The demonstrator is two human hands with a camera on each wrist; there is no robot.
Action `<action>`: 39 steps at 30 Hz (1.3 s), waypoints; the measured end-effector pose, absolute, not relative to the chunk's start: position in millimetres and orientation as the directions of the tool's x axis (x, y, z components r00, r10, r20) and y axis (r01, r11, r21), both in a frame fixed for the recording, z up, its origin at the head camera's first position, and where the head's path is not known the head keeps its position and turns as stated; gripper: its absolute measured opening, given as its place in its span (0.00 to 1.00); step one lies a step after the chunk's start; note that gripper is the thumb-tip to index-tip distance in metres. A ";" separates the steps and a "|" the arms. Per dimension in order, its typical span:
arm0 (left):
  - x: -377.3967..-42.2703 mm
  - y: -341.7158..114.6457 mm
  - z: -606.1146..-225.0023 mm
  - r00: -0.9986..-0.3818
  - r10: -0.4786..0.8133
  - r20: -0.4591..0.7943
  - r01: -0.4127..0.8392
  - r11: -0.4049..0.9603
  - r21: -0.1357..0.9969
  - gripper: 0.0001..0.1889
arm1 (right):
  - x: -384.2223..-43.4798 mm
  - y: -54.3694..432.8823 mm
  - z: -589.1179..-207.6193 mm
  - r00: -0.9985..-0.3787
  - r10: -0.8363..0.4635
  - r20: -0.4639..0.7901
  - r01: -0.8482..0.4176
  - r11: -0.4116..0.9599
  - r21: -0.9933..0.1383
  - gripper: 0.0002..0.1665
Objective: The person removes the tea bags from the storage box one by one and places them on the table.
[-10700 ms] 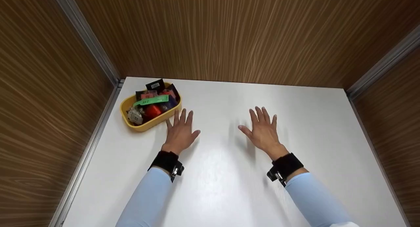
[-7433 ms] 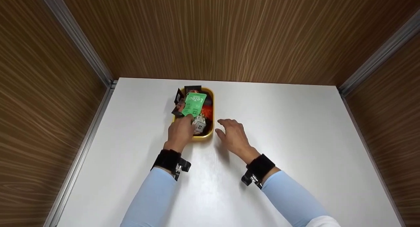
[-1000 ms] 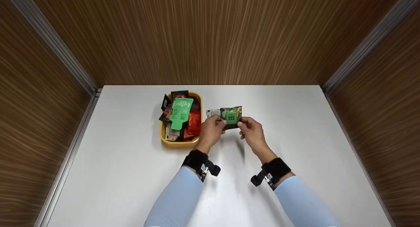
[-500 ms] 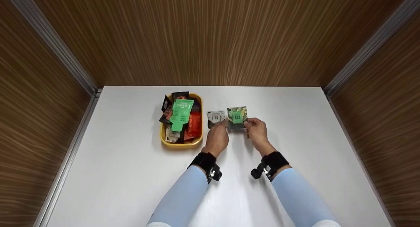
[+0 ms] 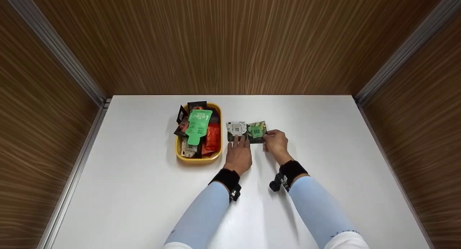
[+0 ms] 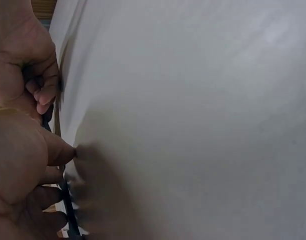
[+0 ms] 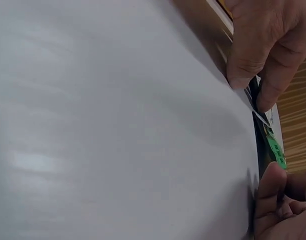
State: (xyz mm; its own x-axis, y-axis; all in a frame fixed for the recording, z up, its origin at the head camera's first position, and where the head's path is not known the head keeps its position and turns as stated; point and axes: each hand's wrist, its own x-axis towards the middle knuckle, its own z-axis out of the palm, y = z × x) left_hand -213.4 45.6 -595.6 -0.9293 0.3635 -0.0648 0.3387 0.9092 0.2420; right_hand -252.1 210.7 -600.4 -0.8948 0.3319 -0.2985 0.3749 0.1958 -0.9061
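Two square tea sachets lie side by side on the white table, right of the yellow basket. The left one, a white and black sachet (image 5: 236,128), has the straight fingertips of my left hand (image 5: 239,157) resting on its lower edge. At the lower right corner of the other, a green and black sachet (image 5: 256,130), my right hand (image 5: 276,143) pinches between thumb and curled fingers. The right wrist view shows this green sachet (image 7: 276,150) edge-on near the thumb of my right hand (image 7: 280,207). Left-hand fingers (image 6: 55,150) reach down to the tabletop in the left wrist view.
The yellow basket (image 5: 198,160) stands close by on the left, heaped with several sachets. On top lies a green LeTea packet (image 5: 198,124), beside a red packet (image 5: 213,136). Wood-grain panels (image 5: 230,43) enclose the table (image 5: 126,191) at the back and sides.
The basket was shifted rightward and two sachets came out of it. In the last second the green sachet went down beside the white one, and my left fingers straightened onto the white sachet.
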 end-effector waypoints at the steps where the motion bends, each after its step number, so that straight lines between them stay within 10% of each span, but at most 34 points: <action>1: -213.5 45.5 -595.2 -0.928 0.367 -0.068 0.341 0.907 0.246 0.29 | -253.0 210.2 -600.6 -0.894 0.337 -0.297 0.372 0.185 -0.910 0.17; 39: -206.6 34.7 -572.1 -0.920 0.376 0.111 0.390 0.850 0.355 0.27 | -236.8 209.5 -585.9 -0.916 0.399 -0.047 0.299 0.599 -0.743 0.16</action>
